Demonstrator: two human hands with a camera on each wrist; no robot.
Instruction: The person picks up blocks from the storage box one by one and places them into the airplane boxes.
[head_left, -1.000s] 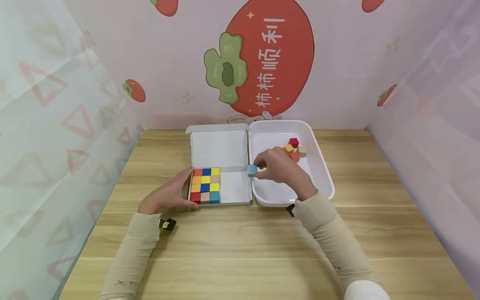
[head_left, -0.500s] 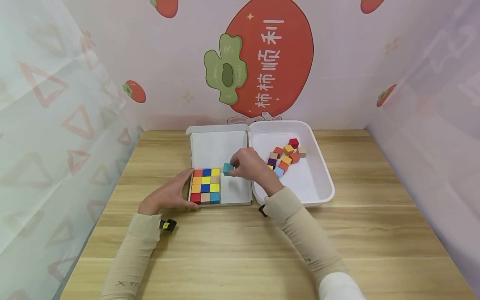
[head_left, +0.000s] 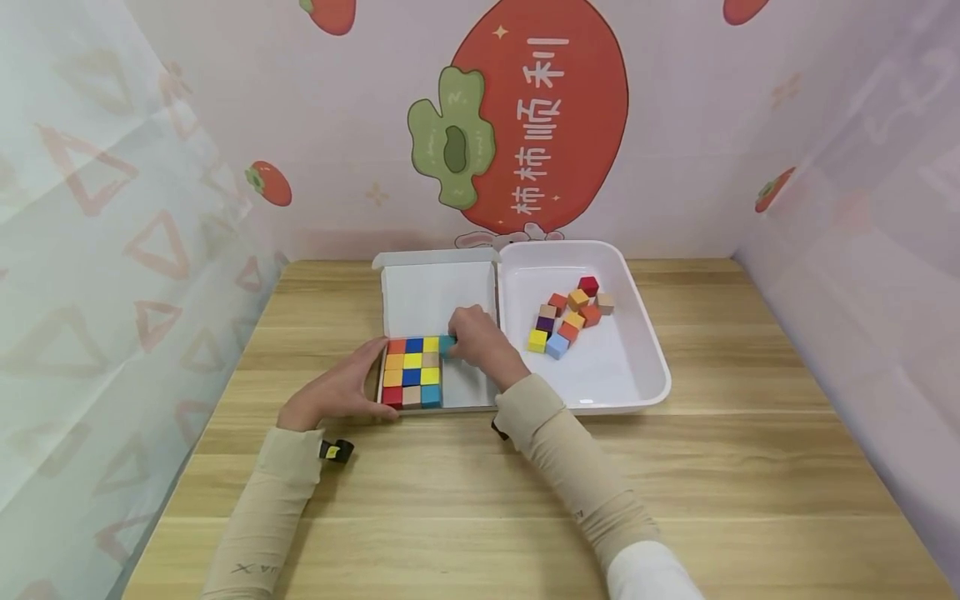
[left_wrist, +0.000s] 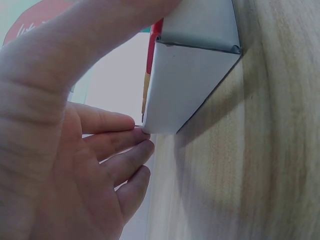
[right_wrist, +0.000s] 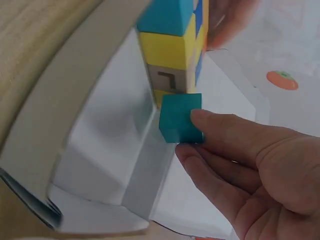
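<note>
In the head view my right hand (head_left: 482, 340) pinches a teal cube (head_left: 446, 345) between thumb and fingertips, beside the back yellow cube of the block. The right wrist view shows the teal cube (right_wrist: 179, 118) low in an open white cardboard box (right_wrist: 107, 117), overlapping the stacked colours behind it. Several cubes (head_left: 412, 372) in red, orange, yellow, blue, wood and teal fill the box's left half in neat rows. My left hand (head_left: 341, 389) spans the box's left side, thumb at the front corner. Its fingertips (left_wrist: 142, 134) touch the back corner in the left wrist view.
A white plastic tray (head_left: 637, 342) stands against the box's right side. Several loose cubes (head_left: 573, 320) lie in it, among them yellow, light blue, purple, orange and red. The box's raised lid (head_left: 438, 292) leans behind. Patterned cloth walls (head_left: 337, 125) enclose the wooden table (head_left: 450, 500).
My right hand has carried the teal cube left from the tray's edge into the box, down against the row's right end. The left hand has stayed in place.
</note>
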